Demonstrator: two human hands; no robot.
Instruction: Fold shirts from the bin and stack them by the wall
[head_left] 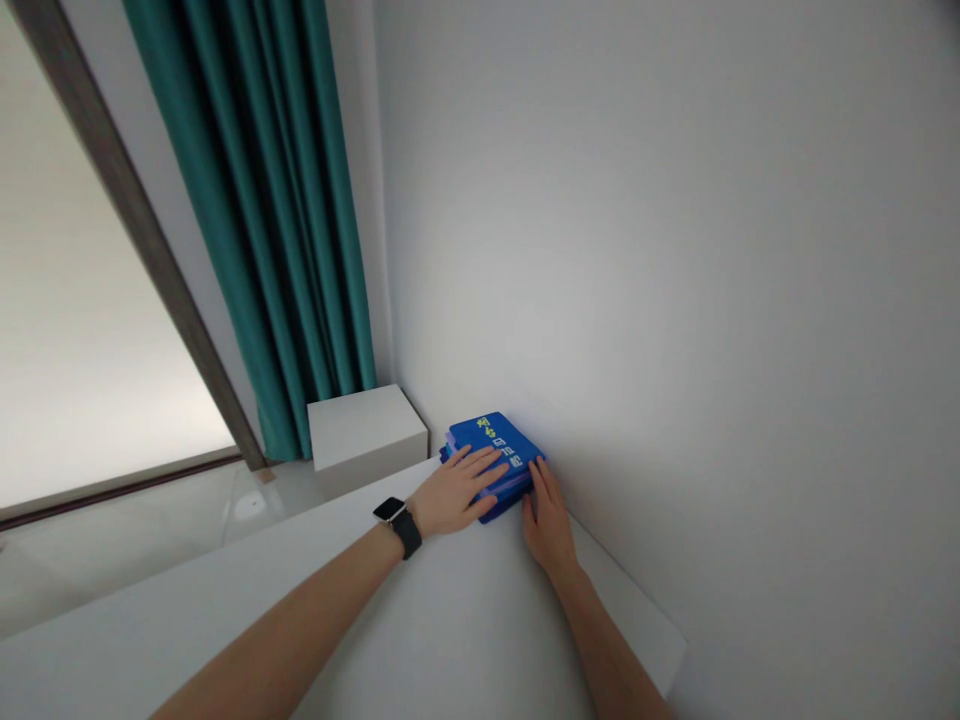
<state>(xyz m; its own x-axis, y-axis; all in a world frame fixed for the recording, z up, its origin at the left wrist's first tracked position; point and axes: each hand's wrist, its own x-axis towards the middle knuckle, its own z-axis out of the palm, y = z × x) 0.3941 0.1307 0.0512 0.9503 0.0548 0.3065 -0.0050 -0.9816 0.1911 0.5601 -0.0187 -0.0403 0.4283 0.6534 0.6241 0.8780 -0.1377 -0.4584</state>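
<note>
A stack of blue, folded-looking flat items (pixel 480 432) sits on the white surface (pixel 457 610), close against the wall. Yellow and white characters mark its top, and purple layers show among the blue ones at its sides. My left hand (pixel 459 492), with a dark watch (pixel 399 525) on the wrist, lies across the near left part of the stack with its fingers stretched out. At the stack's right corner, my right hand (pixel 549 520) touches the edge with extended fingers, its thumb apart along the near side. The hands partly cover the stack.
A white box-shaped cabinet (pixel 367 430) stands beyond the surface at left. Green curtains (pixel 292 220) hang behind it by a dark frame (pixel 142 220). The plain wall (pixel 675 280) rises along the right, and a glossy pale floor (pixel 195 515) shows at lower left.
</note>
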